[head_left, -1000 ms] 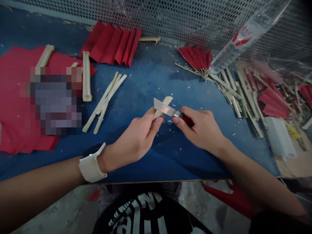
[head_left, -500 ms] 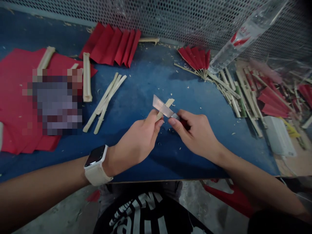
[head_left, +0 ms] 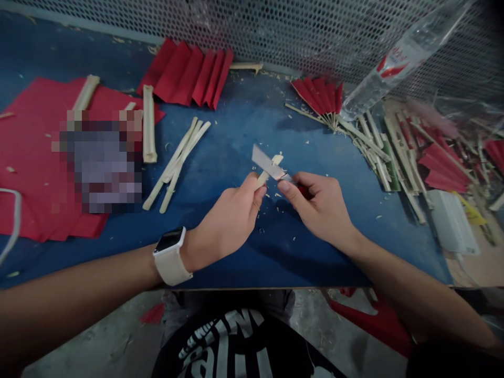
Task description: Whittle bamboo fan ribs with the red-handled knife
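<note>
Left hand (head_left: 226,220) is clamped on pale, flat wooden strip (head_left: 261,180); right hand (head_left: 325,207) grips red-handled, steel-bladed knife (head_left: 264,160), blade crossing strip just beyond left hand.

A blue table (head_left: 244,126) spans the scene, with a tan surface (head_left: 490,270) at its right end. A grey perforated panel (head_left: 275,31) stands along the far side. Near, below the table, the grey floor (head_left: 94,341) shows, with red plastic furniture (head_left: 388,325) to the right. Light is dim.
</note>
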The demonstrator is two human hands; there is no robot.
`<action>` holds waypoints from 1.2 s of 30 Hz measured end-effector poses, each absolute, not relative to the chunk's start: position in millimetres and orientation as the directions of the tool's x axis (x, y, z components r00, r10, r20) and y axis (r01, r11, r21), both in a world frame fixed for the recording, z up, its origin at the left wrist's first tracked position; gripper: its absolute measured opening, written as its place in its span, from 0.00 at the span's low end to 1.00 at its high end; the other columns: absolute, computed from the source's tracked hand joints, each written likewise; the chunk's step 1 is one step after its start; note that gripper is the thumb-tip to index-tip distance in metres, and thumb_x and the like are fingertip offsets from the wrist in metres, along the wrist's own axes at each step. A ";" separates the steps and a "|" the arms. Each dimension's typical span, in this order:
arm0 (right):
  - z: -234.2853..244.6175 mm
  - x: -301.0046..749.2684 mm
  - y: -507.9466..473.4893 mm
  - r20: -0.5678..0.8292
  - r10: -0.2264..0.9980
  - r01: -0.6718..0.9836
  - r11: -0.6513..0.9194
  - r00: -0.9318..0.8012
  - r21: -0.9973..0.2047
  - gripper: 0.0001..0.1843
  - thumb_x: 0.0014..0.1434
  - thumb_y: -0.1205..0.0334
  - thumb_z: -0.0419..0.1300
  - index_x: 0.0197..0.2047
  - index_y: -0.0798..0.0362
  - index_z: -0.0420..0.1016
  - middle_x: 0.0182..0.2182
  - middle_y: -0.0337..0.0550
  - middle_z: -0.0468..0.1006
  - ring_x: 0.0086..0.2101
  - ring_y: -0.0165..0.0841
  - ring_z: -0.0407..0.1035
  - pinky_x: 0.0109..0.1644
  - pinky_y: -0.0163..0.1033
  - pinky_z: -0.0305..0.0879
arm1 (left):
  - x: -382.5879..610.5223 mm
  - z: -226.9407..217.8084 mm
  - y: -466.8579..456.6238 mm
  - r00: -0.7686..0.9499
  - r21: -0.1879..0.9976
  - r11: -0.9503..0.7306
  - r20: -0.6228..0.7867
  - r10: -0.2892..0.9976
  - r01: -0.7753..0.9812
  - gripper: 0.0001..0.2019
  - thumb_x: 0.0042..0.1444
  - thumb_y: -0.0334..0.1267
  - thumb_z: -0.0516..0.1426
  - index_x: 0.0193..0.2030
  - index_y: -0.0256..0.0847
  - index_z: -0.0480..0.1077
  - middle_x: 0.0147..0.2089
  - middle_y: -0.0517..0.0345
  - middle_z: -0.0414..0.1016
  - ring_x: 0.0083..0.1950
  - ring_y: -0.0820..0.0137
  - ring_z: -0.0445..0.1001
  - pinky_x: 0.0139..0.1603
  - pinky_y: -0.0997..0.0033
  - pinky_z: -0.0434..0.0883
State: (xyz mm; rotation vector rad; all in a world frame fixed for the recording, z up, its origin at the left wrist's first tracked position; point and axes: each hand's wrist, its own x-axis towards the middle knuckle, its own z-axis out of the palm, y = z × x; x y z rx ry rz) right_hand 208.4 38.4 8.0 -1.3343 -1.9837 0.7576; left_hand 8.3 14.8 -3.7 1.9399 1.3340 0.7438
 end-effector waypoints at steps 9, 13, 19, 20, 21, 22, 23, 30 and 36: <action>1.7 210.2 44.5 0.101 0.961 0.578 0.236 -0.256 -0.781 0.28 0.67 0.38 0.62 0.25 0.51 0.69 0.18 0.33 0.62 0.21 0.26 0.53 0.26 0.38 0.47 | 10.1 -2.1 15.2 0.296 0.793 -0.218 0.051 0.954 0.568 0.08 0.75 0.35 0.46 0.41 0.43 0.60 0.26 0.65 0.66 0.22 0.73 0.61 0.26 0.69 0.55; 1.4 209.4 49.4 0.170 0.953 0.615 0.293 -0.251 -0.732 0.25 0.67 0.41 0.63 0.27 0.52 0.73 0.17 0.32 0.61 0.22 0.26 0.52 0.27 0.39 0.47 | 9.7 -2.7 16.7 0.292 0.804 -0.213 0.051 0.955 0.555 0.09 0.75 0.35 0.46 0.40 0.43 0.60 0.25 0.65 0.65 0.21 0.74 0.60 0.26 0.69 0.54; -0.1 208.6 53.0 0.106 0.964 0.554 0.228 -0.244 -0.801 0.29 0.65 0.36 0.64 0.26 0.52 0.73 0.17 0.33 0.62 0.20 0.26 0.52 0.25 0.39 0.45 | 8.9 -2.4 18.6 0.283 0.810 -0.199 0.043 0.958 0.552 0.08 0.75 0.34 0.46 0.41 0.42 0.61 0.25 0.66 0.64 0.22 0.74 0.61 0.28 0.68 0.56; -1.5 207.0 51.6 0.074 0.967 0.530 0.197 -0.243 -0.825 0.30 0.64 0.34 0.63 0.25 0.52 0.72 0.17 0.33 0.62 0.20 0.26 0.52 0.25 0.39 0.44 | 8.8 -2.1 19.0 0.281 0.811 -0.197 0.042 0.959 0.551 0.08 0.75 0.34 0.46 0.41 0.42 0.61 0.25 0.65 0.64 0.22 0.74 0.62 0.28 0.68 0.56; -2.9 205.0 50.0 0.052 0.968 0.512 0.174 -0.244 -0.841 0.31 0.64 0.33 0.63 0.25 0.52 0.71 0.17 0.33 0.62 0.20 0.26 0.52 0.25 0.40 0.44 | 8.8 -1.9 19.3 0.278 0.812 -0.194 0.041 0.960 0.551 0.08 0.75 0.34 0.46 0.41 0.42 0.61 0.25 0.65 0.65 0.23 0.74 0.62 0.28 0.68 0.56; -4.2 203.0 48.8 0.042 0.969 0.500 0.163 -0.245 -0.851 0.32 0.64 0.32 0.62 0.24 0.52 0.71 0.17 0.34 0.62 0.20 0.26 0.52 0.24 0.40 0.44 | 8.7 -1.8 19.4 0.274 0.813 -0.189 0.038 0.961 0.551 0.08 0.75 0.35 0.46 0.41 0.42 0.61 0.25 0.65 0.65 0.23 0.74 0.62 0.27 0.68 0.56; -4.8 201.4 48.7 0.046 0.968 0.502 0.168 -0.245 -0.849 0.32 0.64 0.32 0.62 0.24 0.51 0.71 0.17 0.34 0.62 0.20 0.26 0.52 0.24 0.40 0.44 | 8.6 -1.9 19.4 0.272 0.813 -0.183 0.032 0.962 0.553 0.09 0.75 0.35 0.46 0.41 0.42 0.61 0.25 0.65 0.65 0.23 0.74 0.62 0.27 0.68 0.56; 25.4 251.8 105.4 0.229 0.927 0.374 0.108 0.297 -0.921 0.29 0.72 0.35 0.51 0.26 0.44 0.54 0.15 0.28 0.51 0.16 0.24 0.45 0.21 0.41 0.40 | 6.3 -6.1 13.3 0.312 0.826 -0.184 0.010 0.950 0.533 0.11 0.75 0.39 0.46 0.38 0.43 0.58 0.25 0.64 0.66 0.22 0.74 0.62 0.26 0.68 0.56; 25.3 277.5 104.8 0.255 0.946 0.368 0.168 0.201 -0.914 0.25 0.70 0.35 0.57 0.30 0.45 0.65 0.17 0.33 0.60 0.15 0.27 0.52 0.21 0.41 0.46 | 4.6 -3.8 13.2 0.323 0.852 -0.149 -0.025 0.946 0.502 0.12 0.75 0.40 0.45 0.37 0.43 0.58 0.26 0.64 0.67 0.22 0.74 0.63 0.25 0.70 0.59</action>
